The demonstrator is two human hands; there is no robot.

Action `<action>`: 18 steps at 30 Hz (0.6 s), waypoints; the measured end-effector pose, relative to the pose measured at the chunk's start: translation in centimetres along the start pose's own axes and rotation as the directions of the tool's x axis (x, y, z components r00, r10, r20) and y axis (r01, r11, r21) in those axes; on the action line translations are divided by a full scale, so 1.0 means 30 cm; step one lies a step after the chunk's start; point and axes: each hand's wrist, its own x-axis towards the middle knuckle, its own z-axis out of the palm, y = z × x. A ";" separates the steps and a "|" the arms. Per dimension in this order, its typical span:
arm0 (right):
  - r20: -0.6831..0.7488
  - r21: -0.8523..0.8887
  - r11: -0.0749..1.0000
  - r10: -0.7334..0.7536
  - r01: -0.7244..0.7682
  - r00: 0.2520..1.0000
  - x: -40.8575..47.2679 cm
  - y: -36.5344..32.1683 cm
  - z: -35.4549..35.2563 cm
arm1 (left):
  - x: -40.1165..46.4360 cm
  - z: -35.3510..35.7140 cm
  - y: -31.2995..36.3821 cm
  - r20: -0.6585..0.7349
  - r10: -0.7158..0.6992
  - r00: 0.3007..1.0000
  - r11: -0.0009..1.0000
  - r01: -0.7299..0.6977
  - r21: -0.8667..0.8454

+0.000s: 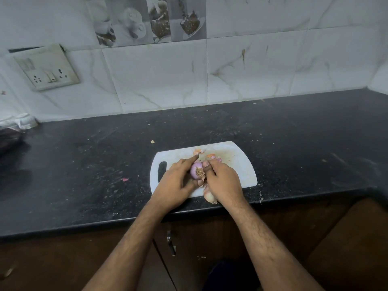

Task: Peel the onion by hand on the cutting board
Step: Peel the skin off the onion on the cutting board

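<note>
A small purple onion (195, 169), its dry root end facing me, sits between both hands over the white cutting board (241, 162). My left hand (177, 181) grips its left side, thumb under it and index finger stretched along the top. My right hand (223, 180) holds its right side, thumb tip pressed at the top edge. Loose pale skin (210, 196) hangs below my right hand at the board's near edge. Orange and pink peel scraps (211, 156) lie on the board behind the onion.
The board lies on a dark stone counter (84, 164) near its front edge. A tiled wall with a socket plate (47, 69) stands behind. White cloth (20, 120) lies at the far left. Small scraps (125, 179) dot the counter. A cabinet handle (171, 242) shows below.
</note>
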 end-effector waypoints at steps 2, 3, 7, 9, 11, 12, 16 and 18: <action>-0.012 0.004 1.000 -0.021 0.021 1.000 -0.005 0.002 0.005 | -0.001 -0.001 0.002 0.007 -0.003 1.000 1.000 0.003 -0.010; -0.027 -0.004 1.000 -0.029 0.029 0.999 -0.006 0.003 0.011 | -0.002 -0.002 0.003 0.002 -0.018 1.000 1.000 0.018 -0.017; -0.099 0.016 0.998 -0.061 0.063 0.993 -0.018 0.005 0.021 | -0.002 -0.003 0.012 -0.069 -0.068 0.995 0.998 0.067 -0.013; -0.113 0.061 0.993 -0.098 0.105 0.989 -0.026 0.009 0.021 | 0.001 -0.001 0.013 -0.105 -0.092 0.990 0.994 0.097 0.045; -0.089 0.081 0.985 -0.143 0.151 0.986 -0.028 0.017 0.022 | 0.003 0.002 0.007 -0.106 -0.120 0.987 0.987 0.130 0.097; -0.067 0.084 0.983 -0.156 0.161 0.985 -0.028 0.020 0.024 | 0.003 0.005 0.005 -0.105 -0.123 0.987 0.984 0.135 0.116; -0.080 0.135 0.981 -0.133 0.143 0.988 -0.019 0.028 0.024 | 0.003 0.007 0.000 -0.105 -0.133 0.985 0.982 0.145 0.117; -0.109 0.165 0.979 -0.106 0.123 0.988 -0.021 0.027 0.021 | 0.005 0.004 -0.002 -0.098 -0.136 0.986 0.983 0.147 0.111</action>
